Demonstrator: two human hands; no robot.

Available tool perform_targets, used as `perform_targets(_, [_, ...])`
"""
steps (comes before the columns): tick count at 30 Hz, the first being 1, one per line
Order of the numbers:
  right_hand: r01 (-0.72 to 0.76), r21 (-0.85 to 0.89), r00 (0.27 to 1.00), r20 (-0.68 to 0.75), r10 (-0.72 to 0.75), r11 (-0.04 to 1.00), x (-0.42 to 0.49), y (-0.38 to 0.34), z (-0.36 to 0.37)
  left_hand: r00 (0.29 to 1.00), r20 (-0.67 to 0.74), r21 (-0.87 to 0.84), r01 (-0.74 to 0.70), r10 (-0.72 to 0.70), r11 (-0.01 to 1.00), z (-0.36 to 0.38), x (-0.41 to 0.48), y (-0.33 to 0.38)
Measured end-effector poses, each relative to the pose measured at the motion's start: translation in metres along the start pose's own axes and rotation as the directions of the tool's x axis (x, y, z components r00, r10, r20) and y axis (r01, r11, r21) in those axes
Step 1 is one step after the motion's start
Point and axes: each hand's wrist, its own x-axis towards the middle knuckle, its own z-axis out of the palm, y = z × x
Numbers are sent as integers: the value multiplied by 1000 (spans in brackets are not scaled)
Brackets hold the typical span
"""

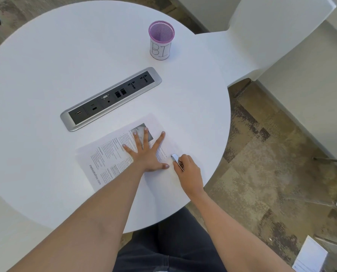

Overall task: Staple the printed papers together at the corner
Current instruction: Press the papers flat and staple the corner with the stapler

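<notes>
1. Setting: office or meeting room.
2. Round white table [46, 61] with a silver power and data strip [111, 99] recessed in its top: mains sockets, network jacks, a video connector and USB ports visible.
3. White moulded chair [262, 36] drawn up at the far right edge of the table.
4. Purple mesh pen pot [161, 40] stands beyond the strip, wrapped in a paper label with handwritten letters "BI".
5. Floor: patterned carpet tile [262, 163] in browns and greys, commercial type.
6. Printed papers [108, 160] lie on the table near the front edge.
</notes>
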Motion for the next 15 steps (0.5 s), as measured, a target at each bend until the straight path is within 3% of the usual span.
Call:
perform_targets(4, [-141,219,988,-26,150,965,-3,1,6,1000,4,6,-2,2,1000,0,1,0])
perform_targets(8, [-257,530,947,-29,320,808,-7,-8,12,1000,4,-2,-1,1,1000,0,1,0])
perform_targets(13, [-306,663,892,-51,449,683,-7,-12,10,1000,5,6,5,-5,1000,-1,0,1])
perform_targets(15, [-275,648,876,-135,463,710,-4,-9,3,1000,11,8,9,-9,1000,-2,-1,1])
